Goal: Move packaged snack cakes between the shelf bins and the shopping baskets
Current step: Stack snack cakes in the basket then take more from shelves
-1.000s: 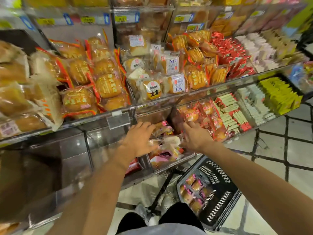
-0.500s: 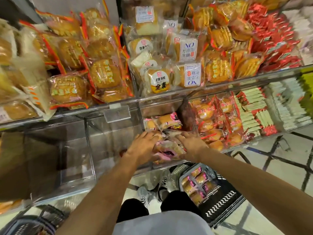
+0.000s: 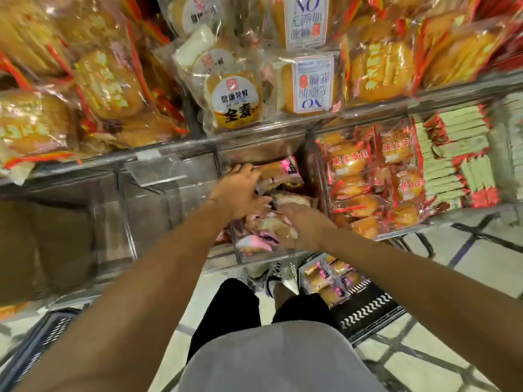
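Both hands (image 3: 240,193) (image 3: 304,227) press snack cakes (image 3: 271,224) in bin (image 3: 240,257).

Glossy plastic snack cake wrappers (image 3: 271,230), clear bin (image 3: 181,210)

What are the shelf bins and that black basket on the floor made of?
The shelf bins look like clear rigid plastic, probably acrylic: glossy, see-through walls with bright edges. The black basket seems moulded matt plastic, judging by its regular slotted pattern.

Two hands (image 3: 240,193) (both in one bin (image 3: 266,257)), two baskets (image 3: 370,309).
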